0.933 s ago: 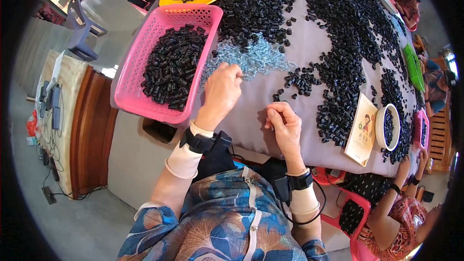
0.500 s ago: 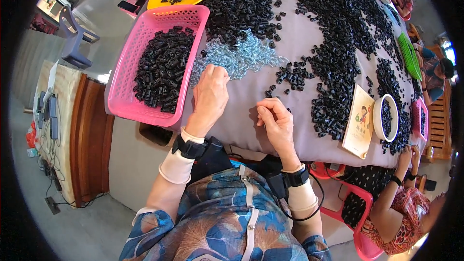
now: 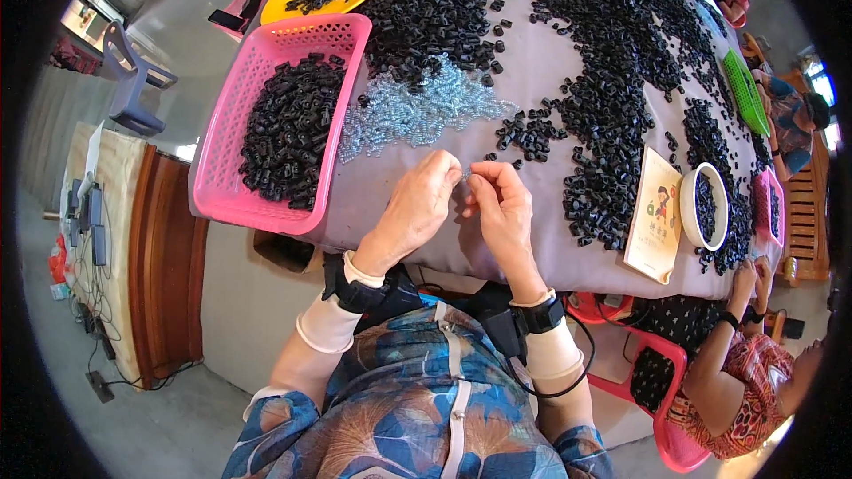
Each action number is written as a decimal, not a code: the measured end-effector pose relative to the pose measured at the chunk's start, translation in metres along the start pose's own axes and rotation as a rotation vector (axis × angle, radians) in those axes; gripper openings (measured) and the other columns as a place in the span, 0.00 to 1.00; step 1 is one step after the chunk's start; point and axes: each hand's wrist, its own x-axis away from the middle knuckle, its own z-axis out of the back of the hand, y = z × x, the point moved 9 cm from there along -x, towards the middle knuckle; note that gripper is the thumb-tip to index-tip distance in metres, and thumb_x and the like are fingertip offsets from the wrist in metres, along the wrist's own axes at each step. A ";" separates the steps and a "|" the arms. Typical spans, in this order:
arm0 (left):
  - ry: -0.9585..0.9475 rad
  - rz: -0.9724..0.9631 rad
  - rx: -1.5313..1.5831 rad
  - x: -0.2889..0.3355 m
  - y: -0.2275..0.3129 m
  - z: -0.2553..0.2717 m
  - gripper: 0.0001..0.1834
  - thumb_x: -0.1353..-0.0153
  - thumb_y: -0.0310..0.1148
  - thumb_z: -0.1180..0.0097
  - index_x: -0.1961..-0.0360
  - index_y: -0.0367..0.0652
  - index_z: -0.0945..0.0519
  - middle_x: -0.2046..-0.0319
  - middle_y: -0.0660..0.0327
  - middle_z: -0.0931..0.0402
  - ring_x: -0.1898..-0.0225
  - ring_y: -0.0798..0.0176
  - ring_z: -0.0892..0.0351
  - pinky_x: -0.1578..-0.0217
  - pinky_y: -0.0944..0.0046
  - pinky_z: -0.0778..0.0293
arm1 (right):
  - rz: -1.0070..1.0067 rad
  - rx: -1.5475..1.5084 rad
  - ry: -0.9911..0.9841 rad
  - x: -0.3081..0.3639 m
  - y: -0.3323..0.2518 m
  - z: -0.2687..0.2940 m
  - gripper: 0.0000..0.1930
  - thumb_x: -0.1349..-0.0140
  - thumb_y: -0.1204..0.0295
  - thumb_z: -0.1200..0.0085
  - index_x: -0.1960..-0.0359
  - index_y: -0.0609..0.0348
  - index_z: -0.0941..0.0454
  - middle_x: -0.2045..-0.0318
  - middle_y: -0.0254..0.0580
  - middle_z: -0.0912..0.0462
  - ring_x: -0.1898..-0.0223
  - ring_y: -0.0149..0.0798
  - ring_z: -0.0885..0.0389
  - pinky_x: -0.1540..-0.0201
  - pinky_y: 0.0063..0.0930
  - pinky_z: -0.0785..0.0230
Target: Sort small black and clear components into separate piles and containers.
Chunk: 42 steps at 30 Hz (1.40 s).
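My left hand and my right hand meet fingertip to fingertip over the near edge of the table. The left fingers pinch a small clear bluish piece, partly hidden by the fingertips. My right thumb and forefinger are pressed together beside it; whatever they hold is hidden. Beyond my hands lies a pile of shiny pale-blue pieces, too small to make out closely. Just right of that pile is a small group of black plastic parts.
A pink basket of black parts stands at the left, with a yellow plate behind it. Large heaps of black parts spread to the right, beside a booklet and a white bowl. Another person's hands work at the right.
My left hand has moved from the pale-blue pile toward my right hand, bringing a small clear bluish piece between its fingertips. My right hand has stayed nearly in place.
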 end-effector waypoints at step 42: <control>0.017 0.045 -0.260 -0.072 -0.004 -0.046 0.13 0.54 0.35 0.37 0.74 0.39 0.26 0.75 0.56 0.25 0.72 0.55 0.25 0.70 0.58 0.30 | 0.119 -0.128 0.223 -0.009 0.003 0.068 0.03 0.40 0.77 0.49 0.66 0.62 0.28 0.78 0.31 0.27 0.81 0.21 0.31 0.78 0.14 0.36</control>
